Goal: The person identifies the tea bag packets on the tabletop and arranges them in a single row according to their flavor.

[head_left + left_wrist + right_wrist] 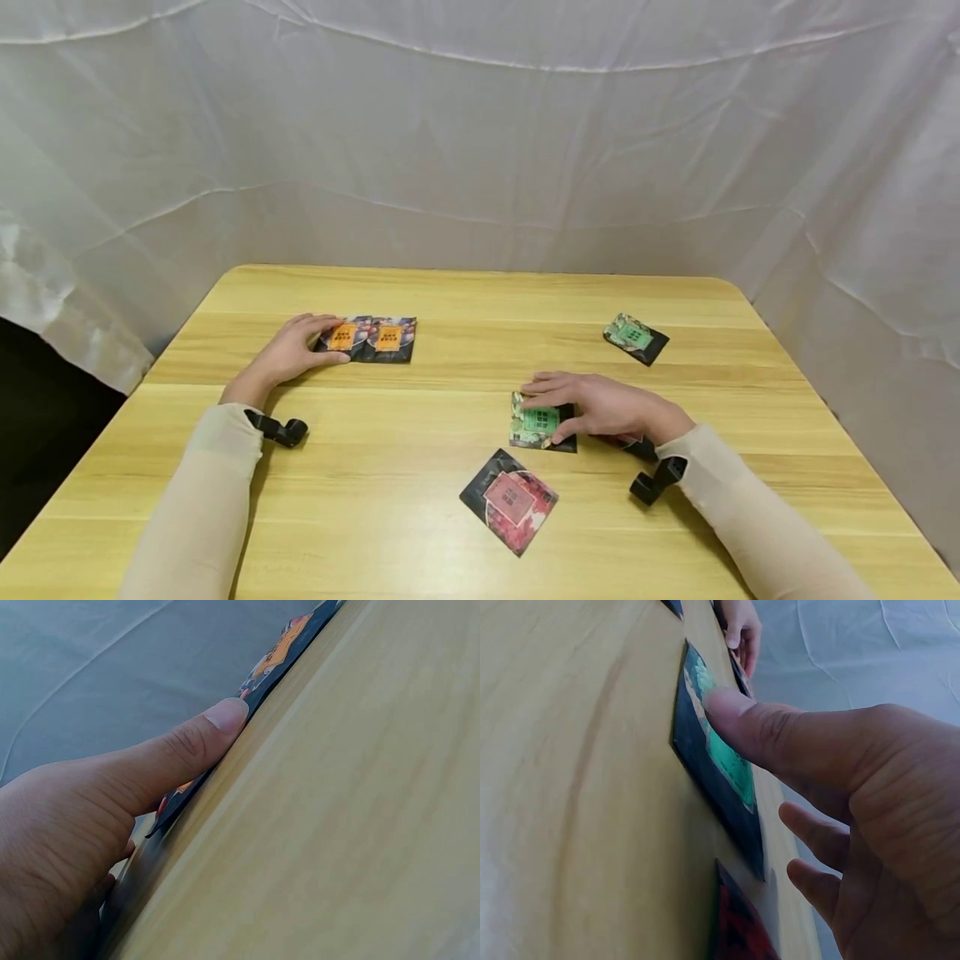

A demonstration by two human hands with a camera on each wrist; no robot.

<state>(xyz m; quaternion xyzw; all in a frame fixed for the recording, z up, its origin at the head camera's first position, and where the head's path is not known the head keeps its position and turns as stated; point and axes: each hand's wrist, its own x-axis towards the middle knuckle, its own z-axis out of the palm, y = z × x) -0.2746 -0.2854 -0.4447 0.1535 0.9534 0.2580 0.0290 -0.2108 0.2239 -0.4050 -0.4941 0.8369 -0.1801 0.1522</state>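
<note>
Resting on the wooden table (465,500), the left hand (288,354) touches paired orange-labelled dark sachets (371,338); the right hand (607,407) presses a green-labelled sachet (536,423) (its twin (635,338) lies apart, unpaired). Left wrist: thumb (187,742) flat. Right wrist: thumb (765,731) pinning it.

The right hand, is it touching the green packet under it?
Touching. The right wrist view shows the right hand with its thumb pressed on the green packet.
</note>
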